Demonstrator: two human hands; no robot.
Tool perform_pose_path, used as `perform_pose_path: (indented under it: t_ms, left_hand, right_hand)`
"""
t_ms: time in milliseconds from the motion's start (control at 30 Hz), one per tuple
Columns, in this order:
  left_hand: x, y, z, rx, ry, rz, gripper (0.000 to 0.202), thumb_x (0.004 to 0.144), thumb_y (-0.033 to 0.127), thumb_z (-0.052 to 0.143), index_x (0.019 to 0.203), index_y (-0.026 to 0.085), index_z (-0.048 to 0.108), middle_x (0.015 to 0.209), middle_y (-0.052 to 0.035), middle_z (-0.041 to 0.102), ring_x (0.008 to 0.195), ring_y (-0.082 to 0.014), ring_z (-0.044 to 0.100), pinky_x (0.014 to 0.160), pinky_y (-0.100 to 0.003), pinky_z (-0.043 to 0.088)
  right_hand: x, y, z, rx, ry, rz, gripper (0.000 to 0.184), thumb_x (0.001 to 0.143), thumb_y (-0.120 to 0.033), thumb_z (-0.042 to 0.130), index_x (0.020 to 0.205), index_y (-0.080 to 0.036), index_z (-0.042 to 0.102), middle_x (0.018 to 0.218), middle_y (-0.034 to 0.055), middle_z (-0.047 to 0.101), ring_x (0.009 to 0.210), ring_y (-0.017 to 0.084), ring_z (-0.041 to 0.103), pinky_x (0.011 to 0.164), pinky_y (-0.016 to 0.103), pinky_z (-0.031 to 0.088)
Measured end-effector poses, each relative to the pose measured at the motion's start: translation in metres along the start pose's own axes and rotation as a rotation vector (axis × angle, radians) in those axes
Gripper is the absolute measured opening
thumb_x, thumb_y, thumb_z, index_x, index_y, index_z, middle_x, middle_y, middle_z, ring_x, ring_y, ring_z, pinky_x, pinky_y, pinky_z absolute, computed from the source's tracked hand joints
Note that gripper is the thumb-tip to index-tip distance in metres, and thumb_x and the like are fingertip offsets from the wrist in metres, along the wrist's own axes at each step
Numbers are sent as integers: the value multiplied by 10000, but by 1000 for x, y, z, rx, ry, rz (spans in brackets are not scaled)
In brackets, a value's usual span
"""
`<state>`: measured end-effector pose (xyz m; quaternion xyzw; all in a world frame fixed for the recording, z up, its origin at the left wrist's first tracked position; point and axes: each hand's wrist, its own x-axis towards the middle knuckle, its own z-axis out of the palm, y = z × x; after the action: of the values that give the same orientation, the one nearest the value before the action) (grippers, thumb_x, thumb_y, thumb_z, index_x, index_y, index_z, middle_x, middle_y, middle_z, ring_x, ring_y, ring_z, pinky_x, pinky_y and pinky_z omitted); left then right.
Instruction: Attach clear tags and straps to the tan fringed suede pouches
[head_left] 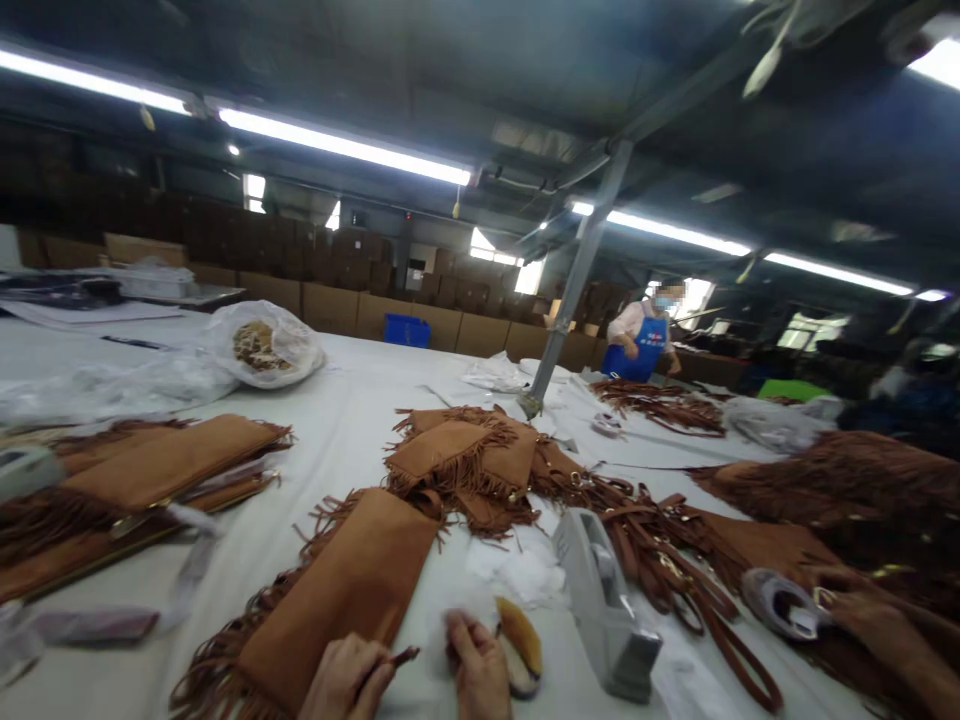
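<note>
My left hand [346,682] is at the bottom edge, its fingers curled round a thin brown strip [405,657], beside a tan suede fringed bag [352,590] lying flat on the white table [352,420]. My right hand [478,668] is just to the right with thumb and fingers pinched together; what they hold is blurred. A small yellow-brown pad [520,636] lies right next to that hand. A grey tape dispenser [604,610] stands a little further right.
More tan fringed bags lie in heaps at the centre [465,455] and left [150,475]. Brown straps [675,575] trail to the right, where another person's hand [862,605] rests by a tape roll [784,603]. A person in a blue apron [641,340] works far back, beside a slanted metal post [574,290].
</note>
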<state>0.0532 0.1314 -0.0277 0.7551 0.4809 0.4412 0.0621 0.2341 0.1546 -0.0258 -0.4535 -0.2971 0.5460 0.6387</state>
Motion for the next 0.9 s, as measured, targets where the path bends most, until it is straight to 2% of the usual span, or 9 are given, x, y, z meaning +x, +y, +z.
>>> perform_pose_path:
  t_ms: [100,167,300,433,700,900]
  left_hand:
    - [4,13,-12,-54,-189,-138,289,916,367,460,796,246,693,750,-23,682,760,-183,622,717,-300,498]
    - [7,17,-17,-79,-217,-221,246,907,343,482,854,250,703,786,-34,676,812,-202,605,761,-337,477]
    - [7,17,-19,-128,-228,-271,227,887,338,509,980,276,707,818,-48,665,834,-217,586,775,-360,456]
    - [6,14,-16,-153,-224,-259,255,885,344,508,1046,300,701,802,-44,665,803,-209,583,756,-348,450]
    - [7,14,-14,-162,-217,-289,214,872,321,518,930,255,714,780,-41,666,814,-211,589,769,-349,451]
    - [2,4,-8,-181,-228,-247,238,895,351,482,896,251,698,810,-41,708,826,-212,634,782,-344,500]
  right_hand:
    - [-7,-11,11,125,9,93,324,493,-395,878,660,-175,708,637,-18,651,599,113,527,594,219,431]
    - [-9,-14,16,187,8,158,313,486,-363,888,680,-184,721,695,-13,683,635,114,556,614,215,448]
    - [-10,-14,18,272,12,228,310,484,-338,895,710,-202,731,793,0,718,711,130,605,650,226,477]
    - [-7,-12,14,304,9,257,332,457,-286,910,719,-201,723,780,-10,714,713,129,617,649,225,484]
    - [-7,-10,13,275,-3,251,335,487,-313,903,721,-198,692,730,-37,683,680,113,598,662,218,490]
    - [-10,-8,13,252,-87,194,362,547,-399,870,785,-183,703,810,25,699,780,166,619,761,274,489]
